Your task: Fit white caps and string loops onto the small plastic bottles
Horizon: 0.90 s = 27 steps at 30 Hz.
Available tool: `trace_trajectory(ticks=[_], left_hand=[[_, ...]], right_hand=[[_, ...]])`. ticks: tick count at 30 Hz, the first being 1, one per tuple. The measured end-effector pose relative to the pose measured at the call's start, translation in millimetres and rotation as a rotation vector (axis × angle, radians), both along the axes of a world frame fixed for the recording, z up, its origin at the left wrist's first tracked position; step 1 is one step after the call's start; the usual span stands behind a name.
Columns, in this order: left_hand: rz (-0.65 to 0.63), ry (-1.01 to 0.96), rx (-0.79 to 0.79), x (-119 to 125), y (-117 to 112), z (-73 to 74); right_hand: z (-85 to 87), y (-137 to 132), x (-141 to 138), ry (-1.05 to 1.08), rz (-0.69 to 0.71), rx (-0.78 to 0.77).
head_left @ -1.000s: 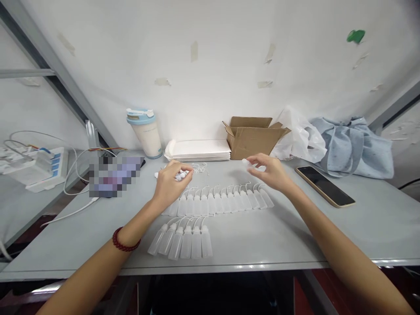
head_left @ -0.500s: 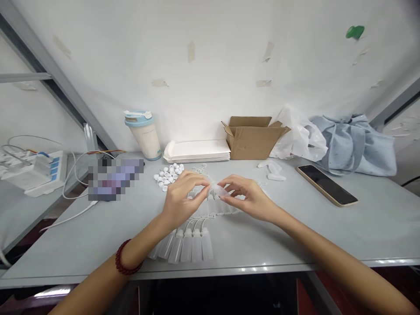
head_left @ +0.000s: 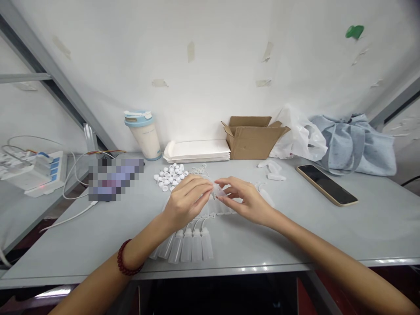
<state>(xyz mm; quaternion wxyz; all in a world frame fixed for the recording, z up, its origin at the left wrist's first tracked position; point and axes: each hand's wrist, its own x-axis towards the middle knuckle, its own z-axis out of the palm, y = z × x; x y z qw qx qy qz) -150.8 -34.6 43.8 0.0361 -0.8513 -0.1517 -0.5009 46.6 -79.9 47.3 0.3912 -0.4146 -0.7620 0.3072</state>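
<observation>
My left hand (head_left: 183,201) and my right hand (head_left: 244,199) meet above the middle of the grey table (head_left: 295,236). Both pinch one small translucent plastic bottle (head_left: 218,191) between their fingertips. Under them lies a row of like bottles, mostly hidden by the hands. A second row of capped bottles (head_left: 188,245) lies nearer the front edge. A heap of small white caps (head_left: 169,176) sits just beyond my left hand. A red bead bracelet is on my left wrist.
At the back stand a lidded cup (head_left: 144,133), a stack of white trays (head_left: 197,151), an open cardboard box (head_left: 251,138), a plastic bag and blue cloth (head_left: 356,144). A phone (head_left: 326,184) lies right. Two loose bottles (head_left: 272,171) lie near it. Cables and a power strip (head_left: 31,168) are left.
Both hands came together from apart at the table's back to its middle, the right bringing a bottle. In the last half second the fingers shifted slightly on it.
</observation>
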Motion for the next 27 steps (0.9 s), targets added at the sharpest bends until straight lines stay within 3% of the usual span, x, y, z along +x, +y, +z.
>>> trace_trajectory(ticks=[14,22,27], left_hand=[[-0.039,0.078,0.141,-2,-4,1.3],[0.019,0.036,-0.053,0,-7,5.4],[-0.007,0.103,-0.049,1,-7,1.6]], right_hand=[[4.9,0,-4,0.39,0.001,-0.342],[10.5,2,-2,0.576,0.111,-0.502],[9.9,2,-1,0.643,0.196,-0.601]])
